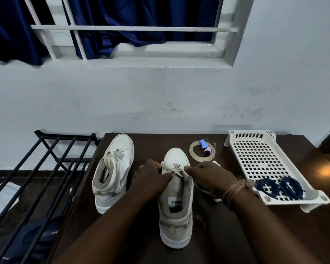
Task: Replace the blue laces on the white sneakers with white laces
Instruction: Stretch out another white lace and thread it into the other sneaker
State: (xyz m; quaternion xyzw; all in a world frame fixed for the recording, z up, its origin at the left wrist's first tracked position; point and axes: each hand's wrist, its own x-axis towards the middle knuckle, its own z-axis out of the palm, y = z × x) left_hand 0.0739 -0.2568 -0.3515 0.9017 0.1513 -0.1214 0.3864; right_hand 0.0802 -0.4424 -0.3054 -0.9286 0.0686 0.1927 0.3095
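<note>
Far left there's a black metal rack (46, 168) standing on the floor, butted up against the dark wooden table (274, 235). Something dark blue lies under the rack's bars near the bottom corner, can't tell what it is.

On the table, the left sneaker (112, 174) sits upright with its toe pointing at the wall, already threaded with a white lace that hangs loose over the tongue. Just to its right, a bit nearer, is the right sneaker (176, 216), heel facing us, label visible inside.

Both hands are working at that second shoe's eyelets. The left hand (151, 180) has its fingers curled in, pinching the white lace (174, 170) on the left side of the tongue; there's a ring on one finger. The right hand (210, 176) is doing the same from the other side, thumb and finger nipped onto the lace end, with a brownish thread tied round the wrist. The lace crosses between the two hands over the top of the shoe.

Past the right hand, toward the wall, a tape roll (193, 155) lies flat with a small blue and pink gadget (205, 147) resting inside its ring.

Far right is a white perforated plastic tray (255, 155). The blue laces (279, 187) sit on its near end, coiled into two neat little bundles side by side, well apart from the shoes.

Above it all, a window with white bars and a navy curtain (122, 25).
</note>
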